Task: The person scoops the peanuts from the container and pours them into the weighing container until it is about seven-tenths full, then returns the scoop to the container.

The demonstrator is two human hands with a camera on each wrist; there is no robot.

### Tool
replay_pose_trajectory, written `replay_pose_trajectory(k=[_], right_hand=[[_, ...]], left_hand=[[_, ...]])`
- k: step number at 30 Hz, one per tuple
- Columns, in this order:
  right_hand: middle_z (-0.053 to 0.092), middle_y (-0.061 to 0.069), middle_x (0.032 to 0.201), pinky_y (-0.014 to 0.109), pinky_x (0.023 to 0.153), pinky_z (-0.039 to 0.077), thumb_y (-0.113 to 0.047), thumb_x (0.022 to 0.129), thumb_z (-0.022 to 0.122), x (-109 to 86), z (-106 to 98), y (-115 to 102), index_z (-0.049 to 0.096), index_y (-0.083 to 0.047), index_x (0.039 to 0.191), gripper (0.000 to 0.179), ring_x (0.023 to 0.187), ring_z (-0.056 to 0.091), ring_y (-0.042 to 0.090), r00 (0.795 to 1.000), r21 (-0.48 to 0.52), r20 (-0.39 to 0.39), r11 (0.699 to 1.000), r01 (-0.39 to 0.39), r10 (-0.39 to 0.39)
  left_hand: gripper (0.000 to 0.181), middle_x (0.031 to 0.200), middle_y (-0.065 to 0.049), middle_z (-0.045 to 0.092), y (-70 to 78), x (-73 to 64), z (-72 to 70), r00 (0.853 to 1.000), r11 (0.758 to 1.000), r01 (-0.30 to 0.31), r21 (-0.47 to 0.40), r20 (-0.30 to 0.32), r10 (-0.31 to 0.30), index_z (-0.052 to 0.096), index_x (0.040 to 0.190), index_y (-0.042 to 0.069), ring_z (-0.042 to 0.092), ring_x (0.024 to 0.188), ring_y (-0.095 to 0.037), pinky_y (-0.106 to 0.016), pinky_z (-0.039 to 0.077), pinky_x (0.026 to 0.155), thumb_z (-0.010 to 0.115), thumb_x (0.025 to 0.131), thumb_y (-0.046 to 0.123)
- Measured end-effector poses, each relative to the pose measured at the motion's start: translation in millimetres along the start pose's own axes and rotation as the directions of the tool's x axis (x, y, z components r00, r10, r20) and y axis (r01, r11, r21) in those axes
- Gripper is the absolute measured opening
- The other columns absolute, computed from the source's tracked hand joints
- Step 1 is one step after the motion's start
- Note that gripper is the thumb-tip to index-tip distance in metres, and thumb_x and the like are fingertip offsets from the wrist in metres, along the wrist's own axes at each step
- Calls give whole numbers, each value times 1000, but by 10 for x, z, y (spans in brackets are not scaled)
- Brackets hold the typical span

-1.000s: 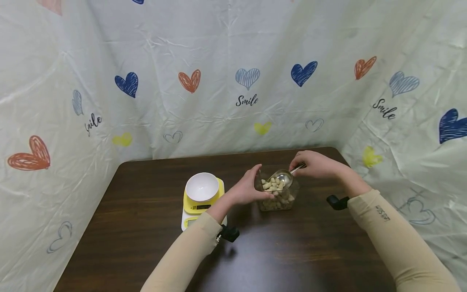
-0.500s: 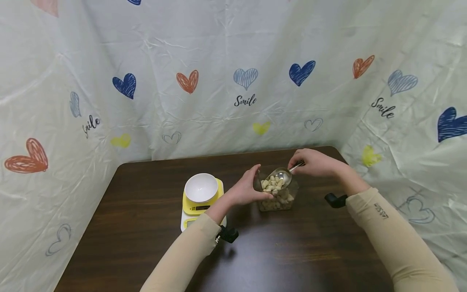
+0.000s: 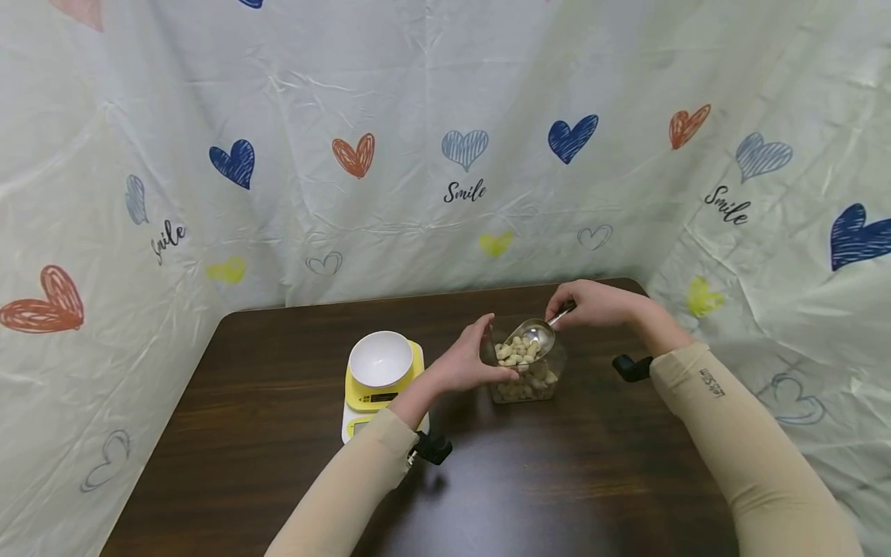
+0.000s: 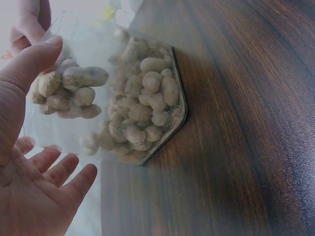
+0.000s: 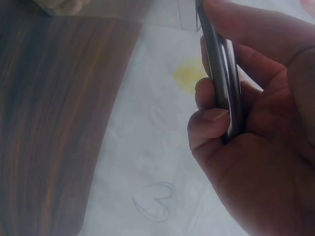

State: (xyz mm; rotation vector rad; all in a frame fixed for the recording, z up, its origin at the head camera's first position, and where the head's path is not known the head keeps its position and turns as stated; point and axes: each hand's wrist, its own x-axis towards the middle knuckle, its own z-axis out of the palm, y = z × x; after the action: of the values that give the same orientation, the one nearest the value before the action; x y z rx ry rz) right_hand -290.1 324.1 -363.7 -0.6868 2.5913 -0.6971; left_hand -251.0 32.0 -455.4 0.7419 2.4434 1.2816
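Right hand [image 3: 590, 303] lifts loaded scoop inside peanut container

Right hand pinches the metal scoop [image 3: 539, 333] by its handle; right wrist view shows fingers curled round it. Change vs a second ago: small. Right hand sits slightly higher, scoop head up a touch with it. Left hand [image 3: 462, 367] and container much the same. Judgement: load looks picked up, scooping part nearly done, but scoop hasn't cleared the container.

Scoop head is below and to the left of the right hand, tipped, handle end higher. Unshelled peanuts [image 3: 517, 352] at its mouth; left wrist view has one cluster standing apart from the main pile, close to the left thumb.

Clear container [image 4: 93, 46] stands upright on the dark wood table [image 3: 557, 480], between the two hands. Left hand grips it from the left, thumb on near side, fingers spread round the other; exact contact of every finger can't be told.

Left of the left hand: yellow-and-white kitchen scale [image 3: 357, 406], partly behind the forearm, white bowl [image 3: 380, 359] on top.
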Motion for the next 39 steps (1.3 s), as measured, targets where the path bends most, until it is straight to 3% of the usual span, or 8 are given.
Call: replay_pose_trajectory(k=[11, 21, 30, 39], right_hand=[[65, 3, 113, 40, 83, 50, -24, 95, 76, -28, -72, 16, 75, -16, 109, 16, 100, 60, 21, 1000, 37, -19, 999, -13, 14], [65, 3, 112, 40, 84, 48, -22, 93, 77, 8, -1, -29, 76, -15, 106, 15, 100, 58, 20, 1000, 27, 4, 1000, 2, -2], [66, 2, 109, 38, 82, 49, -22, 93, 78, -22, -23, 34, 76, -17, 106, 14, 97, 59, 20, 1000, 39, -20, 999, 1, -1], [66, 5, 110, 38, 82, 50, -21, 93, 78, -43, -50, 35, 76, -14, 107, 16, 97, 59, 22, 999, 77, -27, 997, 19, -17]], left_hand=[[117, 159, -8, 31, 9, -20, -6, 1000, 1000, 1, -12, 0, -1, 13, 165, 24, 40, 142, -21, -42, 42, 107, 87, 78, 51], [117, 156, -10, 35, 8, -2, -13, 1000, 1000, -3, 1, 5, 3, 14, 165, 23, 41, 140, -21, -42, 43, 106, 87, 78, 51], [117, 157, -13, 33, 12, -6, -9, 1000, 1000, -7, -15, 9, 7, 13, 165, 23, 40, 142, -28, -44, 41, 108, 87, 78, 50], [118, 160, -9, 31, 18, -24, -14, 1000, 1000, 4, -17, 5, -4, 13, 165, 23, 39, 143, -27, -43, 41, 108, 87, 78, 50]])
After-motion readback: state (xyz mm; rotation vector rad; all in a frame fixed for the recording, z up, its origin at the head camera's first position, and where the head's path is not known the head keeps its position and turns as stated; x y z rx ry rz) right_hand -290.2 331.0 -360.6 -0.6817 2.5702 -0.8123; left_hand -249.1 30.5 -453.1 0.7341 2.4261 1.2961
